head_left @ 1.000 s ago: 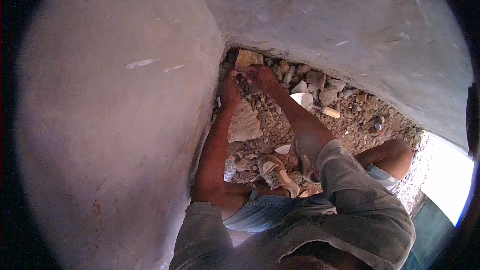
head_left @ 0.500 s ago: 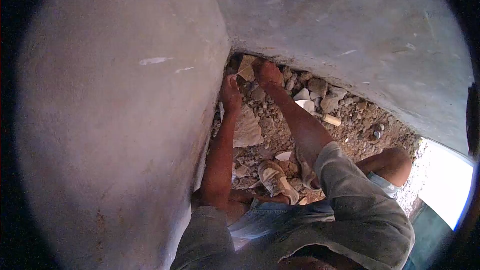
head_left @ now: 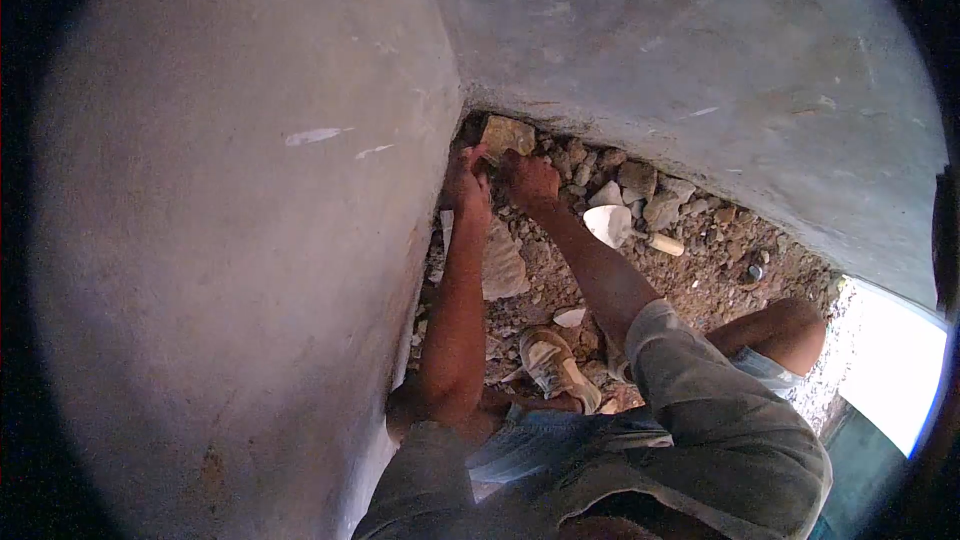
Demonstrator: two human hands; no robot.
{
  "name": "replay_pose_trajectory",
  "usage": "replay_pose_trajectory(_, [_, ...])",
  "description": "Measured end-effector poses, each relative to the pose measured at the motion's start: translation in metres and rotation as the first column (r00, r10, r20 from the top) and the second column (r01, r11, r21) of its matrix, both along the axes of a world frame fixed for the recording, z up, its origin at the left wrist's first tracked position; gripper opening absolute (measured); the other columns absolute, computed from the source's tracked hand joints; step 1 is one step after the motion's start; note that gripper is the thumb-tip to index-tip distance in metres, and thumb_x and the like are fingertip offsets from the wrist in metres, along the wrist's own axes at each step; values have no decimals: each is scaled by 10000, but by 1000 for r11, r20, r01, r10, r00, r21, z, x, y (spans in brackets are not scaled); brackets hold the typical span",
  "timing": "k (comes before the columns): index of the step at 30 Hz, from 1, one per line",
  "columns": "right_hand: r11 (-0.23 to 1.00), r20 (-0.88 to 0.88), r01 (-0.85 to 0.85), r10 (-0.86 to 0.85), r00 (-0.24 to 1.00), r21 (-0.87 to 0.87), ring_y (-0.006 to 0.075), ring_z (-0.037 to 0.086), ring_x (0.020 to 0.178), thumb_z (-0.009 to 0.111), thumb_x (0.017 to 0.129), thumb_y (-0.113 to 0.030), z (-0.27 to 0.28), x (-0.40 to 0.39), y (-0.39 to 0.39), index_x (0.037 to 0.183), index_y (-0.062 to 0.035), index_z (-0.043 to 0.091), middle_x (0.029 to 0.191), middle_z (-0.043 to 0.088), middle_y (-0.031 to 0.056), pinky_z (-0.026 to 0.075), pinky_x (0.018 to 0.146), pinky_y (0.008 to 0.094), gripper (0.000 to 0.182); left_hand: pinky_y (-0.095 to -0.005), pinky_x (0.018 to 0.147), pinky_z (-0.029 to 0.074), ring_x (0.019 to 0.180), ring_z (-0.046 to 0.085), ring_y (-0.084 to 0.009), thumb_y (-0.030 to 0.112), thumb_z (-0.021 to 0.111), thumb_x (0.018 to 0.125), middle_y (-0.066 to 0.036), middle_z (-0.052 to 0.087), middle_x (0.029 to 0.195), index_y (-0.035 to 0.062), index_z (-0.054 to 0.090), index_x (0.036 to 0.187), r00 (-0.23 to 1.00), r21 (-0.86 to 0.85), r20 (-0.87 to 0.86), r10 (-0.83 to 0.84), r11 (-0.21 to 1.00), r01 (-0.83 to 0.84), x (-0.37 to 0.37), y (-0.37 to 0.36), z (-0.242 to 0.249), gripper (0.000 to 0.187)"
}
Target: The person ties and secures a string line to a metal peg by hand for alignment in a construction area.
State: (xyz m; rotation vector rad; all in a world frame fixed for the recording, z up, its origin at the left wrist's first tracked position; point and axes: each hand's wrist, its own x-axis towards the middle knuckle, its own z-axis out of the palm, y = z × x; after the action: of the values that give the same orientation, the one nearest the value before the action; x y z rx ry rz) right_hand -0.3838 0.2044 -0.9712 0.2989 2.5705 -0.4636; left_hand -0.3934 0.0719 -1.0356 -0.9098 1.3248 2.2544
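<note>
Two bare hands meet in the corner where two plastered walls join, above a floor of broken stone. A crouching person's left hand (head_left: 467,180) lies against the left wall (head_left: 250,240), its fingers reaching toward a tan stone block (head_left: 507,134) wedged at the foot of the corner; the right hand (head_left: 530,182) is curled just beside it, below the block. Whether either hand actually grips the block cannot be told from this angle. Rubble (head_left: 640,200) lies heaped along the base of the far wall (head_left: 700,60), with a pale white shard (head_left: 608,224) and a short cream cylinder (head_left: 664,243) among it. A flat grey slab (head_left: 503,265) rests between the forearms, and a dusty sandal (head_left: 556,368) shows near the knees.
</note>
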Motion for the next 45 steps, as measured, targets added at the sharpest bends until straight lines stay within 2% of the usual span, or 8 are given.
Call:
replay_pose_trajectory(4, [950,-134,-305,294,946,-66,355,652,1015,512,957,-294,4,2,4,1133,-132,633,1128,640,169,542,780,522,268,-376,806,492,886,614,-205,317,513,1015,-50,650,1006,74,591,1076,836,-459,-485,-258,888,8,11,-4,-16,263])
replay_pose_trajectory(6, [926,-279,-373,347,896,-48,351,643,1035,506,961,-292,5,-3,3,1128,-126,629,1144,635,160,541,786,516,266,-413,903,472,995,613,-241,320,468,1036,-86,640,1049,54,581,1094,812,-773,-267,-519,618,141,12,-11,-10,295])
replay_pose_trajectory(12, [815,-558,-378,82,825,-439,258,621,955,484,983,-223,-46,-19,5,1061,-74,603,988,608,97,517,803,406,207,-395,757,534,1007,608,-269,381,410,1050,-109,620,1034,72,535,1154,840,-629,-293,-457,753,191,11,-3,32,349])
replay_pose_trajectory(17, [-260,290,242,-166,942,-935,184,558,828,551,957,-100,-73,-29,5,1031,-70,594,922,576,25,479,763,320,91,-338,616,497,867,583,-200,458,414,1035,-74,605,985,86,503,1171,892,-532,-264,-367,827,183,16,0,40,406])
replay_pose_trajectory(19, [62,33,46,-186,982,-997,164,551,812,592,929,-45,-71,-31,0,1028,-73,597,920,579,15,473,748,306,103,-318,588,472,786,561,-169,471,426,1030,-59,595,965,87,508,1159,905,-484,-260,-337,856,180,16,-2,32,413])
replay_pose_trajectory(22, [-454,397,388,81,914,-802,137,546,813,596,920,5,-30,-31,9,1032,-55,592,911,580,25,470,725,292,127,-284,560,441,682,526,-129,464,443,1027,-41,583,944,94,516,1144,916,-370,-300,-265,918,144,17,-1,22,394])
replay_pose_trajectory(25, [574,-352,-220,-128,927,-788,127,553,834,601,949,-69,-78,-38,8,1053,-47,592,915,584,27,483,715,305,106,-252,592,439,674,509,-105,427,512,1003,-19,567,962,127,491,1169,920,-245,-279,-275,947,209,18,-12,22,344])
replay_pose_trajectory(45, [69,358,363,-81,930,-929,151,594,744,564,995,-187,-22,-33,3,1060,-44,589,796,591,42,540,661,368,159,-245,524,463,679,562,-99,331,575,997,-5,591,859,148,464,1304,966,26,-203,-159,986,167,12,-10,16,374])
